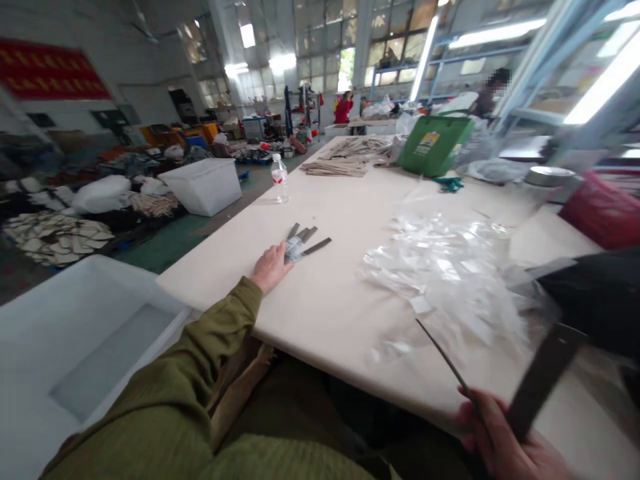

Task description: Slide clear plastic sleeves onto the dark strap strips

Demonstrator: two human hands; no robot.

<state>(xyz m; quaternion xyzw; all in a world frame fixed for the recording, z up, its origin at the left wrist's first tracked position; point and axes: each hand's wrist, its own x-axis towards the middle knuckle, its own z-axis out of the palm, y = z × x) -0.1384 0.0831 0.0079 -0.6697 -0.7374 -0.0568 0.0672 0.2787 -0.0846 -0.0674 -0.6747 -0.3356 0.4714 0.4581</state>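
Note:
My left hand (270, 268) reaches out over the table, its fingers closed on the near end of a small bundle of dark flat strips (296, 247). Clear plastic seems to wrap part of that bundle, and its strips fan out at the far end. At the lower right, my right hand (507, 437) grips a wide dark flat strip (547, 377) with a hole near its top. A thin dark piece (443, 353), perhaps another strip seen edge-on, sticks out from the same fingers. A heap of clear plastic bags (445, 273) lies beyond the right hand.
The pale table (340, 300) carries a water bottle (280, 179), a stack of beige strips (335, 168), a green bag (435, 143) and a red bag (605, 207). An open white bin (95, 273) stands at the left. Two people are farther back.

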